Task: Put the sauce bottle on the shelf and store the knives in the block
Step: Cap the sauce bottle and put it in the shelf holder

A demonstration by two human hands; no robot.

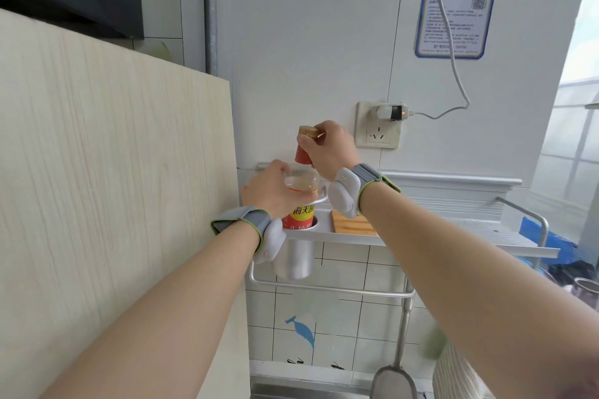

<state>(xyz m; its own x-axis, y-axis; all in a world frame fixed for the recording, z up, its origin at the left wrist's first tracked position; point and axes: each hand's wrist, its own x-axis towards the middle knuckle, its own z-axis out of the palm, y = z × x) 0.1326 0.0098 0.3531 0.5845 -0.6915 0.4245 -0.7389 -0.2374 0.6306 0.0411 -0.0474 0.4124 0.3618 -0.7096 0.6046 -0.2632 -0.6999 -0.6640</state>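
Observation:
The sauce bottle (302, 204) has a clear body, a red and yellow label and a red neck with a gold cap. It stands upright with its base in the round cup hole at the left end of the metal wall shelf (350, 238). My left hand (270, 189) grips the bottle's clear shoulder. My right hand (327, 147) grips the neck just under the cap. A wooden knife block (351, 223) lies on the shelf to the right of the bottle, partly hidden by my right wrist. No knives are in view.
A pale wooden panel (113, 188) stands close on the left. A wall socket (377, 125) with a plugged charger is just right of my right hand. A metal cup (293, 261) hangs under the shelf, above a towel rail (330, 289). A strainer (393, 379) hangs lower right.

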